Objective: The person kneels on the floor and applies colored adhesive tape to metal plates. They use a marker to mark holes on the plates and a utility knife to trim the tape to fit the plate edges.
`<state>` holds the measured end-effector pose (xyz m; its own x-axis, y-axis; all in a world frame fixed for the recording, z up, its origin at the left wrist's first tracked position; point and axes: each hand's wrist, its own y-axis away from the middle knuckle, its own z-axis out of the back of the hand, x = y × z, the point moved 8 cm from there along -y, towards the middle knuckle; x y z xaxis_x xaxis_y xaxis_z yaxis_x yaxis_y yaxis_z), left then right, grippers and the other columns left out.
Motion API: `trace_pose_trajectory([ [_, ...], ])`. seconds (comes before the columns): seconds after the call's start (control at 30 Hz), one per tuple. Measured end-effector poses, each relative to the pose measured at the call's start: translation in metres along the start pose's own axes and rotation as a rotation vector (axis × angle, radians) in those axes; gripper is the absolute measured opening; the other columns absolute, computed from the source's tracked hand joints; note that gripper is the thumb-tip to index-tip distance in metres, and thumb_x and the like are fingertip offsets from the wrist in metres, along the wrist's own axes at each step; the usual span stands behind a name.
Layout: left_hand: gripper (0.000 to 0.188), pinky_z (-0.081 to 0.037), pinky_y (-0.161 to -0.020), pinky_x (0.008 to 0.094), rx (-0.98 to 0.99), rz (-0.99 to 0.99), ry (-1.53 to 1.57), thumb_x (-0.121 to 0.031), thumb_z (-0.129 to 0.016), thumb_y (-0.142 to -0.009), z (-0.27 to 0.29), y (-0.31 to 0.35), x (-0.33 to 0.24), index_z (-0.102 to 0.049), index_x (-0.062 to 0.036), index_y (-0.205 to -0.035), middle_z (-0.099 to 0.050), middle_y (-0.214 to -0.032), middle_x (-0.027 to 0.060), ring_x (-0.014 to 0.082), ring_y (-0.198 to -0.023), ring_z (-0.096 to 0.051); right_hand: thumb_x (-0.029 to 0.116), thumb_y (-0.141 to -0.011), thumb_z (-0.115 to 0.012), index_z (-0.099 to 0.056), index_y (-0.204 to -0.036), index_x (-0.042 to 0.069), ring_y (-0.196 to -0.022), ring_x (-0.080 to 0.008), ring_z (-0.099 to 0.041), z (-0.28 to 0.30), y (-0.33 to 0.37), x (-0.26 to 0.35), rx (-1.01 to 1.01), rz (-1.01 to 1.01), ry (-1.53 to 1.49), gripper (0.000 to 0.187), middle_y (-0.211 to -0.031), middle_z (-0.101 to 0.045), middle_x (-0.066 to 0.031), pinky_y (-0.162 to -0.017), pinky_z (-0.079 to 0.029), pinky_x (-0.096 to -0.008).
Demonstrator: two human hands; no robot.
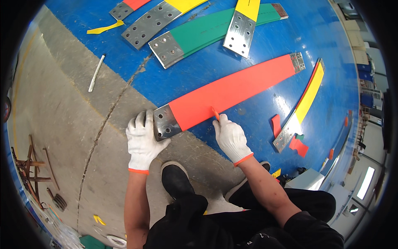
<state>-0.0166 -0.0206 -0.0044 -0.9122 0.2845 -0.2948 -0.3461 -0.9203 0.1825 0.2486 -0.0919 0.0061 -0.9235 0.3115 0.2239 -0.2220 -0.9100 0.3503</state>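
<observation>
On the blue floor lies a long, slightly curved busbar (224, 94) with a red covering and bare metal ends punched with holes. My left hand (143, 139), in a white glove, grips its near metal end, fingers along the end edge and thumb by the lower corner. A slim orange tool (214, 113) is pinched in my gloved right hand (232, 137); its kind is mostly hidden by the fingers. The tool's tip meets the lower long edge of the red covering, near the middle of the bar.
Beyond lie a green busbar (207, 34) and a yellow one (244, 27) partly across it. At right are another yellow busbar (309, 93) and red scraps (298, 146). A white pen (97, 73) and a yellow strip (105, 28) lie left. My shoes (176, 178) stand close.
</observation>
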Motion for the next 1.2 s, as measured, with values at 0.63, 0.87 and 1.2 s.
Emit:
trace_pose_trajectory([
  [0.63,0.123,-0.036,-0.119,0.0592,0.119,-0.091,-0.097,-0.042,-0.1,-0.059,0.002,-0.011,-0.013,-0.037,-0.004,-0.157,-0.049,-0.146,0.0218,0.0421,-0.14,-0.045,0.026,-0.107,-0.064,-0.053,-0.103,0.002,-0.06,-0.044,-0.068,-0.017,0.027,-0.018,-0.025,-0.042,-0.1,0.027,-0.074,-0.069,-0.024,-0.051,-0.055,-0.0505],
  [0.87,0.121,-0.041,-0.114,0.0578,0.192,-0.113,-0.147,-0.039,-0.101,-0.056,0.01,-0.02,-0.02,-0.041,-0.0028,-0.155,-0.054,-0.14,0.0218,0.0419,-0.133,-0.052,0.027,-0.106,-0.064,-0.054,-0.103,0.003,-0.06,-0.043,-0.069,-0.023,0.03,-0.021,-0.046,-0.036,-0.086,0.027,-0.075,-0.07,-0.0232,-0.051,-0.055,-0.0505],
  [1.2,0.12,-0.047,-0.105,0.0538,0.234,-0.182,-0.204,-0.042,-0.1,-0.059,0.013,-0.029,-0.028,-0.041,-0.0069,-0.157,-0.057,-0.13,0.0182,0.0371,-0.123,-0.058,0.028,-0.107,-0.063,-0.059,-0.117,0.002,-0.062,-0.0374,-0.073,-0.027,0.047,-0.035,-0.122,-0.048,-0.2,0.028,-0.079,-0.073,-0.0211,-0.055,-0.058,-0.0482],
])
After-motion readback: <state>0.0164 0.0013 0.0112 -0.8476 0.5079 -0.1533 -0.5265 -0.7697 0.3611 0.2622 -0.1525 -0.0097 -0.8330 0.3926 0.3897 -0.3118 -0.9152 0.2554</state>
